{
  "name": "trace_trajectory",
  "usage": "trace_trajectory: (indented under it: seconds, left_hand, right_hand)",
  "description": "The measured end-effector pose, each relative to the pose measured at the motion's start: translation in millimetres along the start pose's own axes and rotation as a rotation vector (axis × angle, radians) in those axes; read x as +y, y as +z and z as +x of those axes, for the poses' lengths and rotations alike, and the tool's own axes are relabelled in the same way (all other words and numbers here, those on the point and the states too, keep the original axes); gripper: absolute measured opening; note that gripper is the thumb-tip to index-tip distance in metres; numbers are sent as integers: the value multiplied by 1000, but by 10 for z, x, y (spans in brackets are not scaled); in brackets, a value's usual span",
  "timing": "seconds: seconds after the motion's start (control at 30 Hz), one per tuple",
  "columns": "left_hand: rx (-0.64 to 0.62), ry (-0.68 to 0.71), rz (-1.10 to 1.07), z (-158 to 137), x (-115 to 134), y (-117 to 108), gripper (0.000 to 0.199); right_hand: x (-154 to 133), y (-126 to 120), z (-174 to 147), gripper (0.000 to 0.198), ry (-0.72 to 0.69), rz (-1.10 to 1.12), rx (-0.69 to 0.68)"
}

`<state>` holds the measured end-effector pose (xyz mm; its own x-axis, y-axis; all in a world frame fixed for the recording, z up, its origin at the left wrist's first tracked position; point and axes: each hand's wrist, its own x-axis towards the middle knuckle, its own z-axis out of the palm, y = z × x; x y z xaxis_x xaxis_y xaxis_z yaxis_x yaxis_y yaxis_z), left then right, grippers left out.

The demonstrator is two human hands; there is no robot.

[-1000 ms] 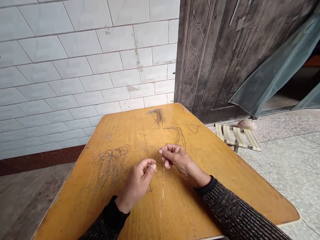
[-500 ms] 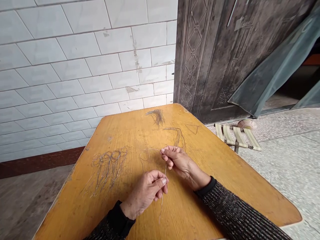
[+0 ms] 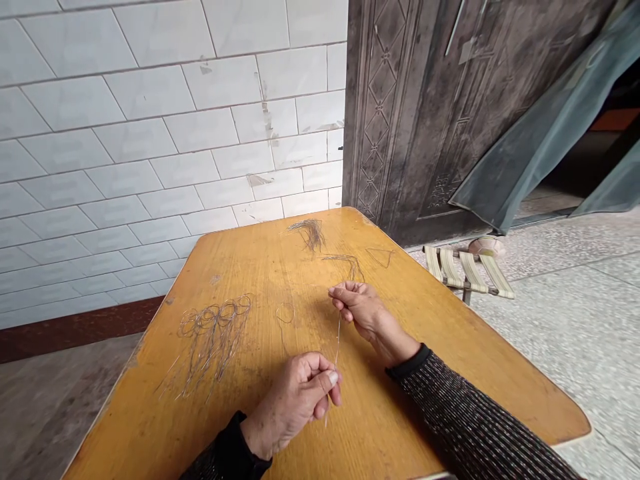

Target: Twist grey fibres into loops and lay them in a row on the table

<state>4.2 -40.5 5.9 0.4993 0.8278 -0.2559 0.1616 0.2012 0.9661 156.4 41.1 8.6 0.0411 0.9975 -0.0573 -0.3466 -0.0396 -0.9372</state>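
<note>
A thin metal wire (image 3: 339, 339) runs nearly upright between my two hands. My right hand (image 3: 367, 313) pinches its upper part between thumb and forefinger. Lower and to the left, my left hand (image 3: 303, 400) is closed on the same wire, whose short end hangs below the fingers. A single looped wire (image 3: 286, 313) lies on the table just left of my right hand. Further left is a group of several wires with looped tops (image 3: 215, 333), their tails spread toward me.
The wooden table (image 3: 400, 407) has a bundle of bent wires (image 3: 310, 233) at its far end, more bent wires (image 3: 350, 260) nearer, and a triangular wire (image 3: 383, 257). Behind stand a tiled wall (image 3: 150, 147) and dark door (image 3: 400, 133). A strap-topped stool (image 3: 467, 270) is right.
My hands have moved further apart, the left one lower and toward me. A longer stretch of wire shows between them, and less hangs below the left hand. The view has shifted slightly.
</note>
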Motion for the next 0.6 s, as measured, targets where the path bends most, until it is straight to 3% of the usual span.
trace_trajectory:
  seconds: [0.37,0.6]
  left_hand:
    - [3,31,6,-27,-5,17,20]
    - [110,147,440,35,-95,-37,16]
  right_hand:
    - [-142,-199,122,19,-36,80,150]
    - [-200,-352,201,23,-83,93,252]
